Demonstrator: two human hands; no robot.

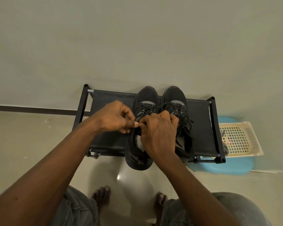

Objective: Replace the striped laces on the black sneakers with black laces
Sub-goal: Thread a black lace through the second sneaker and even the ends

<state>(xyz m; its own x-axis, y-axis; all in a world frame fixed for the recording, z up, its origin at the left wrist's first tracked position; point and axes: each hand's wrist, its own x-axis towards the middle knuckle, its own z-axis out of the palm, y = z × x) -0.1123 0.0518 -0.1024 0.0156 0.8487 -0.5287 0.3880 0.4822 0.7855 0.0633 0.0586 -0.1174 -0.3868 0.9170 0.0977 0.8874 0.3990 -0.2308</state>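
Observation:
Two black sneakers stand side by side on a low black rack (111, 101), toes toward the wall. The left sneaker (145, 98) carries black laces (145, 110) over its upper eyelets. My left hand (116, 118) and my right hand (158, 132) meet above its tongue, each pinching a black lace end between thumb and fingers. The right sneaker (175, 97) has black laces (185, 121) lying in loose loops over its top. A striped lace (225, 145) lies in the cream basket to the right.
A cream plastic basket (250, 136) sits on a blue stool (227, 167) right of the rack. The wall stands just behind the rack. My bare feet (101, 196) are on the glossy tiled floor below.

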